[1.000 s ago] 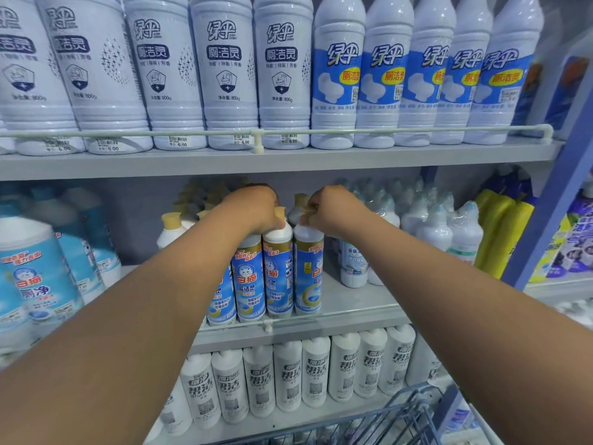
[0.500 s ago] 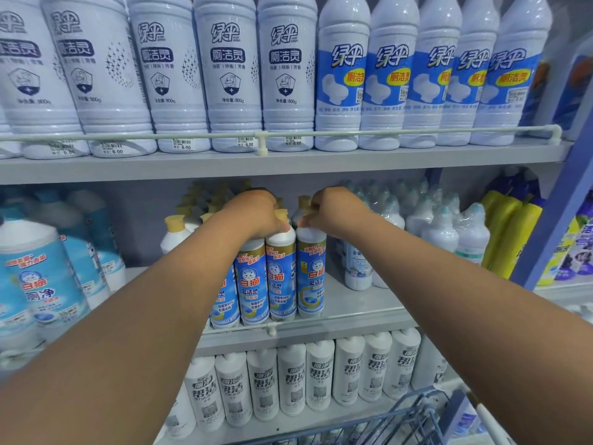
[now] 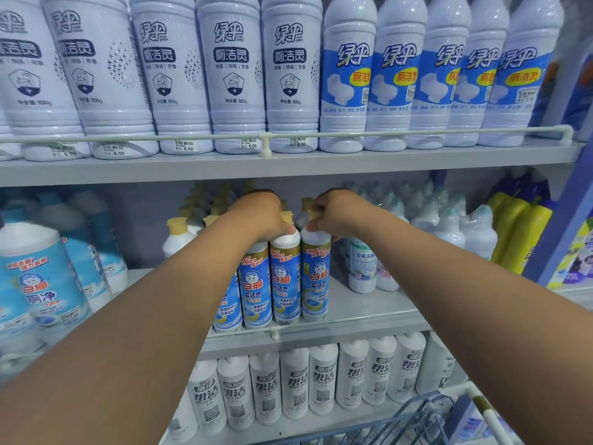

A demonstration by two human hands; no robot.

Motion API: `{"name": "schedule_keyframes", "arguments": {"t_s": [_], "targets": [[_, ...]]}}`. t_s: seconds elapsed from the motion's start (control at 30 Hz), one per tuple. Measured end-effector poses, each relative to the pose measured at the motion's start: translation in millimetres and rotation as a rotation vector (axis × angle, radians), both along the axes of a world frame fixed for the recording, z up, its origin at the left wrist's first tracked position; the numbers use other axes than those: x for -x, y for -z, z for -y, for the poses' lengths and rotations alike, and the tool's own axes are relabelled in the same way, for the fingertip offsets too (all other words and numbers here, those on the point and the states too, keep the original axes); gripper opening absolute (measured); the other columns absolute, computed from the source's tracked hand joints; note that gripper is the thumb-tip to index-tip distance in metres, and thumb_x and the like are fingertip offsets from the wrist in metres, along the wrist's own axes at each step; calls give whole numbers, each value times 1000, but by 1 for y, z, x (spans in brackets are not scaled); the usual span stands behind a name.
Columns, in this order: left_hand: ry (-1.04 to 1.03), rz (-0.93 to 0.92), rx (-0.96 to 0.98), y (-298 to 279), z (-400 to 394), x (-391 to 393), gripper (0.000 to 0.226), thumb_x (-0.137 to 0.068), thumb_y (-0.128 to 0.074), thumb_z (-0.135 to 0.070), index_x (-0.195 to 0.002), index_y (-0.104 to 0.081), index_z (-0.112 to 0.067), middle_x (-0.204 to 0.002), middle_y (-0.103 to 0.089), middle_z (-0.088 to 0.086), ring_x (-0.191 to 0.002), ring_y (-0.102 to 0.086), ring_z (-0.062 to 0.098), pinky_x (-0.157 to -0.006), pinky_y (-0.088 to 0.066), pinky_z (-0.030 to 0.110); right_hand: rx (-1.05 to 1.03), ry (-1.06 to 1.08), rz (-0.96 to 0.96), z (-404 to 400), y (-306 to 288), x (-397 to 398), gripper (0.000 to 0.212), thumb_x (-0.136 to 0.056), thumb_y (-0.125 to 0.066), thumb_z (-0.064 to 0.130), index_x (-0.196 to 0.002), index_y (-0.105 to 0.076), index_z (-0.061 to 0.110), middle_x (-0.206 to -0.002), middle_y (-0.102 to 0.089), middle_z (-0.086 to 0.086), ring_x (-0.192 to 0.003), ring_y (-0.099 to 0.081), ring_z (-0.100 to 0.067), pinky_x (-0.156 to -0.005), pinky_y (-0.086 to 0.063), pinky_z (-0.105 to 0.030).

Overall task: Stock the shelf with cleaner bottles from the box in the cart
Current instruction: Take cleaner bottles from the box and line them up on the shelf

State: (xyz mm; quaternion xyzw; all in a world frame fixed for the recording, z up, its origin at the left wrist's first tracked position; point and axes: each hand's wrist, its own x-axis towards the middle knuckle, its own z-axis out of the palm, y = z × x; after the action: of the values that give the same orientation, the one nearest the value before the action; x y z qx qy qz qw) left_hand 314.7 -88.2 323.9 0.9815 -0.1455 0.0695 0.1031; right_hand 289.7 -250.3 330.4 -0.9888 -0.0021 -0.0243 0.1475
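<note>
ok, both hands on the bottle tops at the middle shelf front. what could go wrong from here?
1. The left hand and right hand grip only the yellow caps of tall blue-label cleaner bottles, so a bottle could tip.
2. These stand right behind the thin white shelf rail; one could topple over it towards the blue wire cart.

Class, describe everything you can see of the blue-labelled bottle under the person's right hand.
The bottle is a slim white plastic cleaner bottle with a yellow cap and a blue label showing a white cat face, red characters and a gold band at the top. It stands upright at the front of the middle shelf, behind the low rail, rightmost in a row of like bottles and touching its neighbour. The right hand grips its neck and cap from above, hiding most of the cap.
</note>
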Motion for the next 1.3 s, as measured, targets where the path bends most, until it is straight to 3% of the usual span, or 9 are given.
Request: {"name": "schedule_keyframes", "arguments": {"t_s": [0.17,0.43,0.6,0.9,1.07,1.2,1.3], "targets": [[-7,13,5,3,0,-2,49,-82,-70,-56,-107,-67,-13,-95,-66,4,-86,-62,23,-76,-55,35,89,2,7,-2,-2,0,39,-93,-65,42,-115,-66,11,-103,-72,-8,-81,-74,-25,-73,-60,-31],[3,49,19,5,1,-4,48,-80,-70,-58,-98,-65,-14,-82,-59,1,-78,-60,20,-67,-50,31,89,24,-18,-2,-1,-2,40,-92,-67,42,-119,-64,13,-108,-71,-8,-84,-73,-25,-75,-60,-32],[5,36,25,5,-1,-4,51,-78,-71,-61,-99,-65,-15,-84,-60,1,-80,-60,20,-67,-50,31,155,16,8,-4,-1,3,45,-92,-65,43,-124,-63,12,-112,-70,-9,-93,-70,-27,-88,-59,-37],[15,82,26,10,-4,4,56,-79,-65,-66,-107,-66,-18,-98,-65,2,-86,-60,21,-67,-48,31,176,-8,38,-5,-1,8,43,-95,-60,42,-127,-63,14,-122,-66,-9,-108,-63,-27,-82,-48,-30],[46,116,119,11,-18,12,52,-77,-64,-70,-103,-66,-25,-98,-66,-7,-89,-62,19,-73,-52,32,148,-18,60,-2,1,10,44,-93,-62,42,-127,-63,14,-122,-66,-10,-110,-61,-28,-86,-49,-31],[22,98,125,-2,-43,15,38,-81,-68,-60,-95,-66,-25,-90,-65,-9,-86,-60,15,-71,-47,29,139,-25,39,-2,0,11,46,-95,-62,42,-130,-61,12,-123,-66,-11,-106,-65,-29,-86,-51,-34],[36,65,91,-4,-57,14,29,-85,-71,-44,-108,-70,-26,-107,-68,-4,-90,-57,16,-76,-46,28,159,-20,33,-4,-2,13,48,-96,-60,43,-133,-59,12,-126,-65,-11,-108,-63,-29,-87,-49,-33]]}}
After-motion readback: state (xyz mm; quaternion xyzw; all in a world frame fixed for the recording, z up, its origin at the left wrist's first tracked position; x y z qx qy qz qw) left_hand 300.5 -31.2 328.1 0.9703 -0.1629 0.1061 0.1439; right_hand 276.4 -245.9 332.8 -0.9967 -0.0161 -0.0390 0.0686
